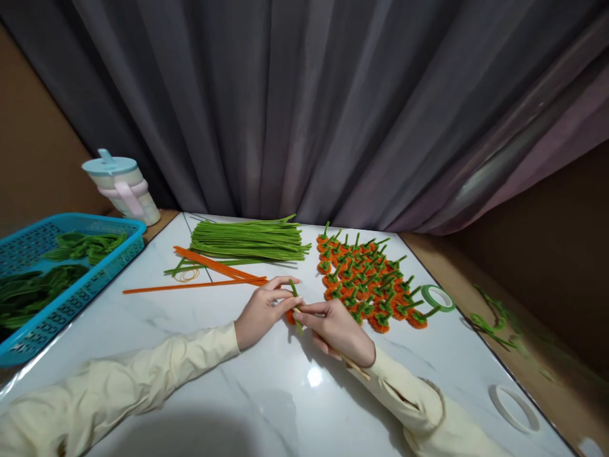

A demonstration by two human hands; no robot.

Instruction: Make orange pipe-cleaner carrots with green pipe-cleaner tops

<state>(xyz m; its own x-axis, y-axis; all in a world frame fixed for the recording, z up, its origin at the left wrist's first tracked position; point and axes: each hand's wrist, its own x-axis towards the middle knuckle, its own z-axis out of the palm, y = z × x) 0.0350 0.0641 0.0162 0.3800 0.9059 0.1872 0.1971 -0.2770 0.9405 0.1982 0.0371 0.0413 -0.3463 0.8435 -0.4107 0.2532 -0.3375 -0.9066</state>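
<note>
sleeved hands [339,331], green strip [293,289] pointing away

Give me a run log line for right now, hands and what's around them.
left hand: pinching orange-green piece | right hand: fingers at same piece | right: orange-green pieces | left: blue basket

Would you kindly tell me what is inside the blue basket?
In the blue basket lie a lighter green bundle and a darker green bundle; what they cover is hidden, the left end cropped.
</note>
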